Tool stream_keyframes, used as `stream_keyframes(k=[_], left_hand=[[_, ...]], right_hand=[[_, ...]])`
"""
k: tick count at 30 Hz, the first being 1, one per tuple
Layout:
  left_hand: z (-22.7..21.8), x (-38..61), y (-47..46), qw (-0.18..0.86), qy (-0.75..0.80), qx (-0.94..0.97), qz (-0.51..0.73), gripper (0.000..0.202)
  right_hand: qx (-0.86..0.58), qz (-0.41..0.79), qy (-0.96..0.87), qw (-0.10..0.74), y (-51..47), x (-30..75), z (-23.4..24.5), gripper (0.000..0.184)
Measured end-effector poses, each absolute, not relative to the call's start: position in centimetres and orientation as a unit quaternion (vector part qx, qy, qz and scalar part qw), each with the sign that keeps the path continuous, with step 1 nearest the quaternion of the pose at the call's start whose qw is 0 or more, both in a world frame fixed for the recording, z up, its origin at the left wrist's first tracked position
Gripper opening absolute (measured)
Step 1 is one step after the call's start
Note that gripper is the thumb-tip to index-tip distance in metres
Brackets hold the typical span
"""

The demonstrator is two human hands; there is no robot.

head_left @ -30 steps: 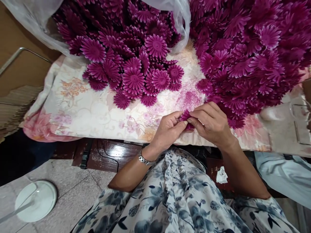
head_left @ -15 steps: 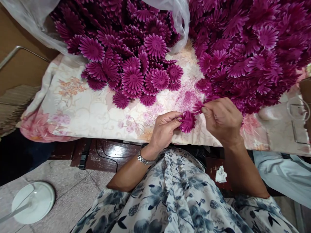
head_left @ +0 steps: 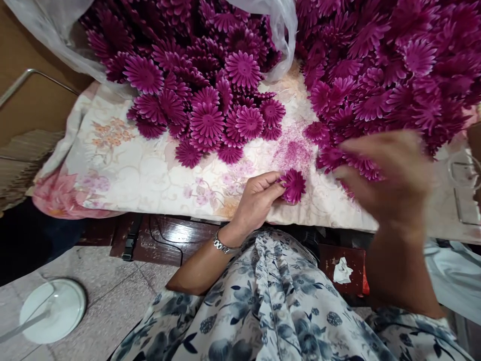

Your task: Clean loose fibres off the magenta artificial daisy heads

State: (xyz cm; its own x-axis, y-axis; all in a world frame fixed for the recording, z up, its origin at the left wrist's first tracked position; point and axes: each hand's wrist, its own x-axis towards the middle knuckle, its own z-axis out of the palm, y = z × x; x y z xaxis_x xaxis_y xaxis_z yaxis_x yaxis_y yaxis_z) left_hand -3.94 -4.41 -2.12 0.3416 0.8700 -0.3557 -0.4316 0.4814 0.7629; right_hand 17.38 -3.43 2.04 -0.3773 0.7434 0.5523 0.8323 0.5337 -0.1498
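"Left hand (head_left: 257, 200) first: where is it, and what has it got?"

"It's clamped on one purple flower (head_left: 293, 186), thumb and finger pinching the left rim of the petals. The flower is at the near side of the tabletop (head_left: 150, 175), just on the near side of a patch of pink dust (head_left: 295, 150). Whether it touches the surface, I can't tell"

"And the right hand (head_left: 394, 180)?"

"Well to the right of that flower, over the near side of the right heap (head_left: 376, 95). It's blurred, but thumb and forefinger look apart, and I make out nothing between them"

"How would you do this bit well?"

"I'd use a light left pinch, close to the rim, since those petals look thin and would likely crease. Hold the flower level, leaving its right side free for the other hand"

"Anything to mind at the heaps?"

"The right hand should work shallow there, I think; digging in could drag several flowers towards the near edge. I'd respect the gap before the left heap (head_left: 206, 120), which lies at the mouth of a plastic bag (head_left: 283, 35), or the two could easily get mixed"
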Motion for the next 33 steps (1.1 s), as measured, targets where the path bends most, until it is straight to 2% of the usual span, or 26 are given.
stream_keyframes(k=[2, 4, 10, 16, 22, 26, 33], left_hand=[[-2.3, -3.8, -4.5, 0.773, 0.374, 0.295, 0.419, 0.024], [-2.5, -3.7, -4.7, 0.778, 0.363, 0.31, 0.41, 0.025], [-3.2, -3.9, -5.0, 0.747, 0.368, 0.356, 0.424, 0.026], [-3.8, -4.4, -4.8, 0.724, 0.379, 0.391, 0.425, 0.022], [-2.6, -3.7, -4.5, 0.77, 0.359, 0.291, 0.44, 0.021], [-2.5, -3.6, -4.7, 0.789, 0.331, 0.26, 0.447, 0.024], [-3.8, -3.6, -5.1, 0.749, 0.368, 0.32, 0.449, 0.027]], right_hand=[[-0.388, -0.012, -0.874, 0.292, -4.0, 13.7, 0.5, 0.012], [-0.384, 0.025, -0.869, 0.313, -4.2, 11.9, -0.8, 0.002], [-0.397, 0.082, -0.844, 0.351, -4.2, 12.7, -1.3, 0.004], [-0.491, -0.059, -0.78, 0.384, -3.9, 14.3, 1.3, 0.006], [-0.46, 0.068, -0.809, 0.36, -4.1, 13.0, 1.1, 0.006], [-0.473, 0.068, -0.793, 0.378, -4.6, 11.7, -0.6, 0.006], [-0.49, 0.096, -0.776, 0.386, -5.2, 11.7, -1.0, 0.008]])
